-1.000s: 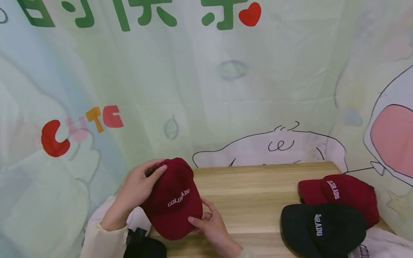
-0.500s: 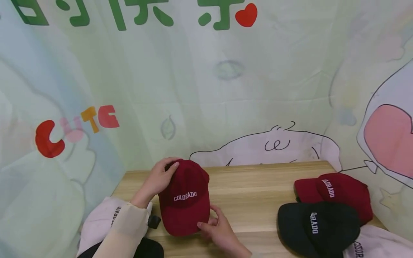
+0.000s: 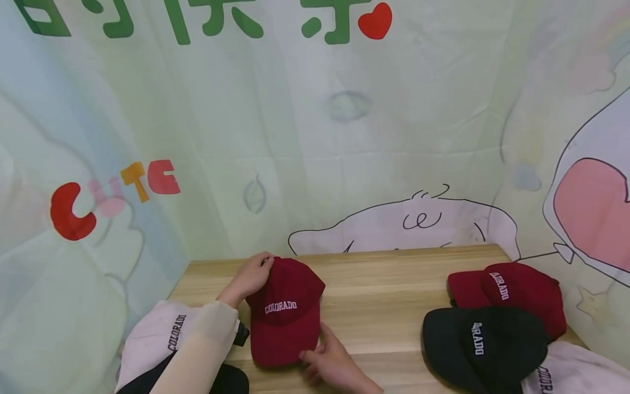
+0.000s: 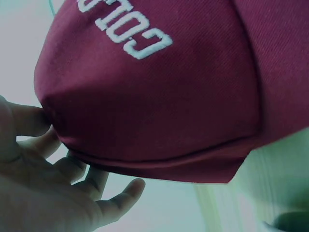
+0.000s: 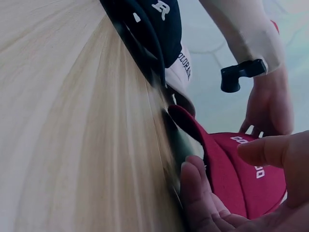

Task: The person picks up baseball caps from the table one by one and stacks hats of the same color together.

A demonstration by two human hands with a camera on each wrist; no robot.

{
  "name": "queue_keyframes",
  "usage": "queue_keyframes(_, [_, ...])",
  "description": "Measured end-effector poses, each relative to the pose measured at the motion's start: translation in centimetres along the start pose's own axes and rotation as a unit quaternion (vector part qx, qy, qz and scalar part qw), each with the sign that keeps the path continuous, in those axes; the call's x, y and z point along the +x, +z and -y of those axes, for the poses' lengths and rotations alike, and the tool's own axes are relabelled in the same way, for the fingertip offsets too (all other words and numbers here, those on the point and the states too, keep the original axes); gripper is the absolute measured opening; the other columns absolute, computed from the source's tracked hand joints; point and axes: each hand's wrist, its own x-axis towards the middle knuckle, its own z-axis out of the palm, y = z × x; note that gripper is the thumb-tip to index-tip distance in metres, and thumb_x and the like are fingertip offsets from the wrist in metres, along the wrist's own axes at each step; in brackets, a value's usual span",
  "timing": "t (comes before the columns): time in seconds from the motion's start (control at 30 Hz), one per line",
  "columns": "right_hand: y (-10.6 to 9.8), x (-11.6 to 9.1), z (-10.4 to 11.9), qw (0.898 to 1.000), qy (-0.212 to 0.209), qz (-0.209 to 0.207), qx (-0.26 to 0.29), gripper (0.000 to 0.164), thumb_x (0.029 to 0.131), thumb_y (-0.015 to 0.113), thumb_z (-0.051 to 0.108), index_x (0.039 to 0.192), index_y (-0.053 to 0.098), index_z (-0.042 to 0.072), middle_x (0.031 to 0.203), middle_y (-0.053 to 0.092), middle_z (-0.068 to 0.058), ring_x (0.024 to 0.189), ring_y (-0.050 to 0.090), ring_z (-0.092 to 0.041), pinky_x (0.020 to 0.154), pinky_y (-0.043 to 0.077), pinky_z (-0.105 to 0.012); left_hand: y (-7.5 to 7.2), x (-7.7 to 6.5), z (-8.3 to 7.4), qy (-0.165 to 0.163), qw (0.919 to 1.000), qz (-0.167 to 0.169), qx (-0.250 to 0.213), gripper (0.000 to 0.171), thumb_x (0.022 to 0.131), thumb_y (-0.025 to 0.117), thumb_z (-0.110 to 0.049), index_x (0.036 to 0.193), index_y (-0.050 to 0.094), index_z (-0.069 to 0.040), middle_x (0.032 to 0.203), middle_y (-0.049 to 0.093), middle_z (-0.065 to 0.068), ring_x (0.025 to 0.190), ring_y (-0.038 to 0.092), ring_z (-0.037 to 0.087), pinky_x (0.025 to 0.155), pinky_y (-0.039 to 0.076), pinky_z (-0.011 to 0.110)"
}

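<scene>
A dark red baseball cap point(image 3: 287, 323) with white COLORADO lettering is held tilted over the left half of the wooden table, brim toward me. My left hand point(image 3: 250, 280) pinches the top of its crown; in the left wrist view the thumb and fingers of that hand point(image 4: 53, 188) meet the crown's edge. At the brim's right corner my right hand point(image 3: 334, 362) grips, thumb above and fingers below. The right wrist view shows those fingers point(image 5: 193, 186) under the brim, close to the tabletop.
At the left lie a pale cap point(image 3: 147, 334) and a black cap point(image 3: 232, 380), partly hidden by my left sleeve. On the right, another red cap point(image 3: 529, 298), a black cap point(image 3: 487, 347) and a pale cap point(image 3: 585, 366) overlap. A printed curtain point(image 3: 315, 137) hangs behind the table point(image 3: 384, 306).
Both hands have brought the red cap rightward from the left side, turned its lettering nearly level, and then lowered it toward the table. The other caps stay where they were.
</scene>
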Motion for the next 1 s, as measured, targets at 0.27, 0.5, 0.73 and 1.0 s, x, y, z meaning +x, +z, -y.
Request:
queue_keyframes(0.27, [0.7,0.0,-0.1,0.998,0.031,0.031,0.045,0.091,0.090,0.067,0.004,0.162,0.011,-0.004,0.079,0.068,-0.012,0.053,0.065,-0.016,0.049,0.057,-0.032,1.0,0.3,1.1,-0.025,0.9990,0.011,0.036,0.037,0.111,0.037,-0.021,0.122,0.066,-0.002,0.118,0.069,0.017,0.110,0.064,0.031,0.096,0.051,0.053])
queue_keyframes(0.5, [0.8,0.3,0.3,0.997,0.049,0.039,0.048,0.091,0.089,0.067,0.005,0.161,0.012,-0.006,0.079,0.072,-0.015,0.053,0.064,-0.015,0.048,0.057,-0.030,1.1,0.5,1.1,-0.029,0.9980,0.002,0.057,0.037,0.111,0.036,-0.019,0.120,0.066,0.000,0.118,0.069,0.019,0.109,0.063,0.033,0.097,0.051,0.054])
queue_keyframes(0.73, [1.0,0.5,0.4,0.996,0.058,0.044,0.043,0.088,0.089,0.066,0.004,0.160,0.014,-0.009,0.080,0.073,-0.015,0.054,0.064,-0.014,0.051,0.059,-0.030,1.2,0.6,1.4,-0.033,0.9966,-0.008,0.075,0.041,0.110,0.034,-0.018,0.129,0.062,0.004,0.129,0.067,0.026,0.122,0.062,0.043,0.104,0.050,0.059])
queue_keyframes(1.0, [1.1,0.9,0.2,0.996,0.065,0.055,0.039,0.085,0.090,0.066,0.005,0.160,0.018,-0.009,0.082,0.073,-0.014,0.055,0.065,-0.014,0.051,0.059,-0.031,1.0,0.6,2.0,-0.036,0.9963,-0.014,0.077,0.040,0.110,0.035,-0.017,0.128,0.064,0.005,0.131,0.066,0.026,0.124,0.061,0.045,0.104,0.049,0.059])
